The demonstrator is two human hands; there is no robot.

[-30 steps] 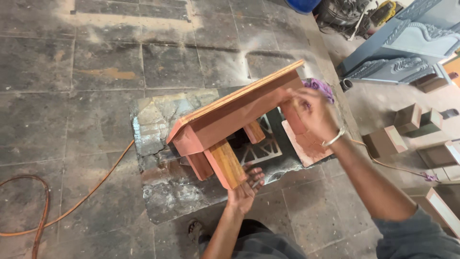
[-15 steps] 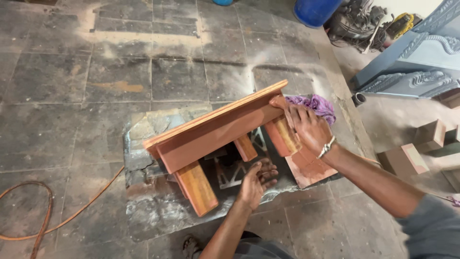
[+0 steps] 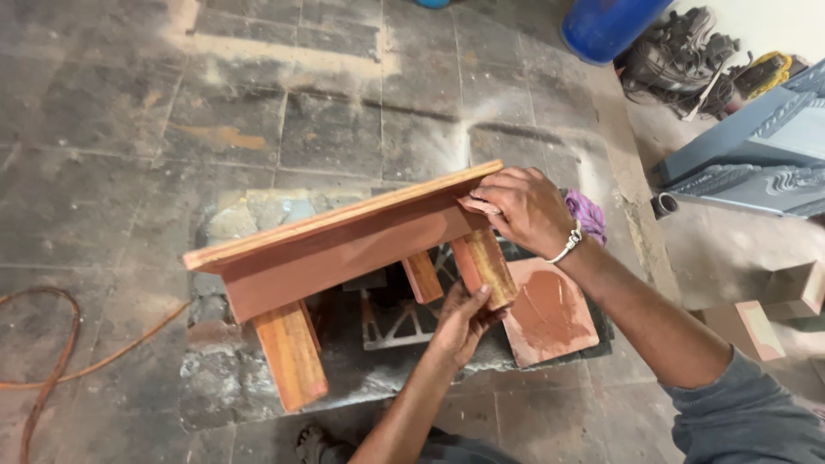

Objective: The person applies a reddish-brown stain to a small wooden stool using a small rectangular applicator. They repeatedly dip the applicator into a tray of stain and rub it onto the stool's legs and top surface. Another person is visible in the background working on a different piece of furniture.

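I am holding a small wooden stool (image 3: 344,245) tipped onto its side over a grey stone slab (image 3: 258,378) on the floor, its flat top facing away from me and its legs pointing toward me. My right hand (image 3: 524,210) is closing over the right end of the top, fingers curled around the edge, with what looks like a small scrap pinched under them, though I cannot tell what it is. My left hand (image 3: 460,322) is cupping the near right leg (image 3: 485,268) from below, fingers wrapping its end. The stool is looking stiff and solid, light enough for two hands, but the reddish-brown coat may be wet or dusty, so I am judging the surface a bit slippery and easy to smear; the bare leg ends and the edge of the top seem the safest places to grip. Just right of the leg a square tile (image 3: 550,314) smeared with the same reddish colour is lying flat, a purple rag (image 3: 589,215) is sitting behind my wrist, and an orange cable (image 3: 51,361) is curling over the floor at the left.
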